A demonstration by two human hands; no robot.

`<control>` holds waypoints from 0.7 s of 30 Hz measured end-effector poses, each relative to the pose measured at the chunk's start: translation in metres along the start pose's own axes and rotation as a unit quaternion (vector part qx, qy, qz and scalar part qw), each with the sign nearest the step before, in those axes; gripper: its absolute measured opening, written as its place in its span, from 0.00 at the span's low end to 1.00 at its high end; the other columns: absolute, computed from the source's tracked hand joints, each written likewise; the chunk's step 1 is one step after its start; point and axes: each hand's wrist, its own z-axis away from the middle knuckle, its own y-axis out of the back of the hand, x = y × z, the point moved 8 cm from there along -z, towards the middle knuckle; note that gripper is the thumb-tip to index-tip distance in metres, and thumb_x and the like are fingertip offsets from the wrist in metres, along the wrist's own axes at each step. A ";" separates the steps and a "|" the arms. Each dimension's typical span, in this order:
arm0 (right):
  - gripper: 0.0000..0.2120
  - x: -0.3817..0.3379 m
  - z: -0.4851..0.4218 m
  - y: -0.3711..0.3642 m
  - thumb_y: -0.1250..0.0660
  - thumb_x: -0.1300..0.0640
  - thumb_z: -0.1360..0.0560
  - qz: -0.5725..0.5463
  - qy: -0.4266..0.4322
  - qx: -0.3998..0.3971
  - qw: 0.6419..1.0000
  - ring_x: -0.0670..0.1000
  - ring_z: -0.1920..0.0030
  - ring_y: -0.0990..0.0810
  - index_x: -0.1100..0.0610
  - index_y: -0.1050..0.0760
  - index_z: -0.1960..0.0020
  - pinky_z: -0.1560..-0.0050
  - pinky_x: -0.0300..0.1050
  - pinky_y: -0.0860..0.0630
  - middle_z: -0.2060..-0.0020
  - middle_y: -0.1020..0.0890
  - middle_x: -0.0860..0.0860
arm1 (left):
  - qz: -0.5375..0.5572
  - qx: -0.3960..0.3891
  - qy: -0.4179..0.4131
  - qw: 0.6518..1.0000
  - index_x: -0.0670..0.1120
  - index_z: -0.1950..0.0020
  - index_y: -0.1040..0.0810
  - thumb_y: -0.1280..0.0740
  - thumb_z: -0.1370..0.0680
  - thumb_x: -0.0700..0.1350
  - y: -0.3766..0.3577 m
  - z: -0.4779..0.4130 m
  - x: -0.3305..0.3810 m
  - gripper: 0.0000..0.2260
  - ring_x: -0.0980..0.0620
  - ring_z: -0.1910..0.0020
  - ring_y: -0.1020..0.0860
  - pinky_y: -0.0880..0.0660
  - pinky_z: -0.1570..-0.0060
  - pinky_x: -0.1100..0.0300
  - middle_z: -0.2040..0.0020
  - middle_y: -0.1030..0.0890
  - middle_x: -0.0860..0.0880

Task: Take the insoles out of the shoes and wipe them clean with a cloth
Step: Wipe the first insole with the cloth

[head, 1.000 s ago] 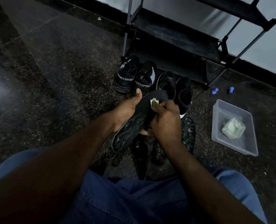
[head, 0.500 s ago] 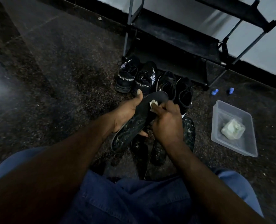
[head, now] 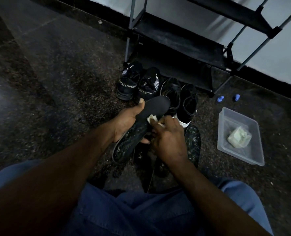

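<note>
My left hand grips a dark insole from beneath, thumb along its left edge, toe end pointing away. My right hand pinches a small pale cloth and presses it against the middle of the insole. Another insole, speckled with dirt, lies on the floor to the right of my right hand. Two black "SPORT" shoes and two plain black shoes stand in a row behind the insole.
A clear plastic tub holding a crumpled pale cloth sits on the floor at the right. A black shoe rack stands by the wall. Two small blue caps lie near its foot. My blue-clad knees fill the foreground.
My right hand has slid the cloth down the insole toward me, from near the toe to the middle. The left hand keeps the same hold.
</note>
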 end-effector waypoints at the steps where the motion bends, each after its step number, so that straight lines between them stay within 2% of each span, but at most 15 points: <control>1: 0.25 0.007 -0.004 0.005 0.32 0.53 0.29 0.011 -0.017 0.007 1.000 0.60 0.51 0.26 0.53 0.21 0.32 0.54 0.55 0.26 0.51 0.24 0.56 | -0.002 0.004 0.001 1.000 0.47 0.30 0.21 0.44 0.19 0.70 -0.001 0.001 0.001 0.33 0.39 0.53 0.14 0.17 0.60 0.42 0.43 0.14 0.41; 3: 0.26 0.015 -0.014 0.014 0.42 0.51 0.27 0.003 -0.043 0.020 0.999 0.61 0.52 0.26 0.55 0.20 0.33 0.55 0.55 0.25 0.51 0.23 0.57 | 0.003 0.000 0.002 1.000 0.46 0.32 0.20 0.46 0.19 0.69 -0.003 0.003 0.003 0.32 0.42 0.59 0.14 0.17 0.62 0.43 0.51 0.13 0.42; 4: 0.27 0.015 -0.016 0.015 0.45 0.50 0.27 -0.008 -0.046 0.022 0.999 0.61 0.52 0.25 0.56 0.19 0.34 0.56 0.55 0.25 0.52 0.23 0.58 | 0.010 -0.003 0.002 1.000 0.46 0.31 0.21 0.46 0.18 0.69 -0.003 0.004 0.004 0.32 0.42 0.59 0.14 0.17 0.63 0.44 0.51 0.13 0.43; 7: 0.28 0.002 -0.012 0.008 0.45 0.53 0.29 -0.024 -0.032 0.009 0.999 0.61 0.53 0.25 0.56 0.19 0.34 0.56 0.56 0.24 0.52 0.23 0.57 | 0.019 -0.006 -0.006 1.000 0.49 0.27 0.23 0.46 0.19 0.70 -0.002 0.006 0.006 0.32 0.40 0.50 0.15 0.17 0.61 0.44 0.38 0.16 0.42; 9: 0.27 -0.010 -0.001 -0.002 0.43 0.53 0.29 -0.052 -0.023 -0.009 0.998 0.61 0.51 0.25 0.55 0.20 0.34 0.54 0.56 0.24 0.51 0.22 0.57 | 0.029 -0.001 -0.017 0.999 0.48 0.27 0.24 0.42 0.20 0.71 0.000 0.005 0.006 0.34 0.38 0.46 0.16 0.19 0.54 0.42 0.34 0.19 0.40; 13: 0.25 -0.030 0.005 -0.005 0.42 0.53 0.27 -0.097 -0.006 -0.009 0.995 0.60 0.49 0.25 0.54 0.20 0.33 0.51 0.56 0.24 0.50 0.22 0.56 | 0.028 0.065 -0.064 0.995 0.42 0.28 0.23 0.39 0.19 0.67 0.013 0.001 0.011 0.33 0.39 0.34 0.21 0.27 0.31 0.42 0.31 0.20 0.39; 15: 0.25 -0.030 0.003 -0.002 0.43 0.53 0.26 -0.090 0.002 -0.004 0.996 0.60 0.49 0.26 0.52 0.20 0.32 0.51 0.56 0.24 0.50 0.23 0.54 | 0.022 0.075 -0.067 0.995 0.42 0.28 0.23 0.38 0.20 0.68 0.017 0.001 0.011 0.33 0.39 0.33 0.21 0.29 0.29 0.40 0.31 0.20 0.39; 16: 0.24 -0.029 0.002 0.000 0.42 0.52 0.26 -0.079 0.009 -0.004 0.997 0.59 0.49 0.25 0.51 0.20 0.32 0.52 0.55 0.24 0.50 0.23 0.54 | 0.029 0.070 -0.059 0.995 0.42 0.28 0.23 0.38 0.20 0.68 0.016 0.001 0.010 0.33 0.38 0.35 0.20 0.26 0.32 0.39 0.32 0.20 0.39; 18: 0.24 -0.022 0.003 0.001 0.40 0.48 0.26 -0.045 0.022 -0.007 0.999 0.59 0.49 0.25 0.50 0.20 0.33 0.53 0.55 0.25 0.50 0.22 0.54 | 0.032 0.045 -0.038 0.998 0.43 0.29 0.22 0.42 0.18 0.68 0.007 0.008 0.010 0.32 0.38 0.45 0.16 0.18 0.51 0.42 0.35 0.18 0.39; 19: 0.24 -0.016 0.003 0.002 0.40 0.46 0.26 -0.028 0.026 -0.011 0.999 0.59 0.49 0.25 0.50 0.20 0.33 0.53 0.55 0.25 0.50 0.22 0.54 | 0.030 0.031 -0.026 0.999 0.45 0.29 0.22 0.43 0.18 0.68 0.002 0.010 0.010 0.32 0.39 0.50 0.15 0.17 0.59 0.44 0.36 0.17 0.39; 21: 0.25 -0.001 -0.003 0.006 0.39 0.48 0.27 0.006 0.017 -0.009 1.000 0.59 0.50 0.26 0.50 0.21 0.32 0.53 0.56 0.25 0.49 0.23 0.55 | 0.016 0.015 -0.016 1.000 0.47 0.31 0.21 0.46 0.18 0.68 -0.004 0.014 0.010 0.30 0.39 0.54 0.15 0.17 0.65 0.45 0.38 0.17 0.39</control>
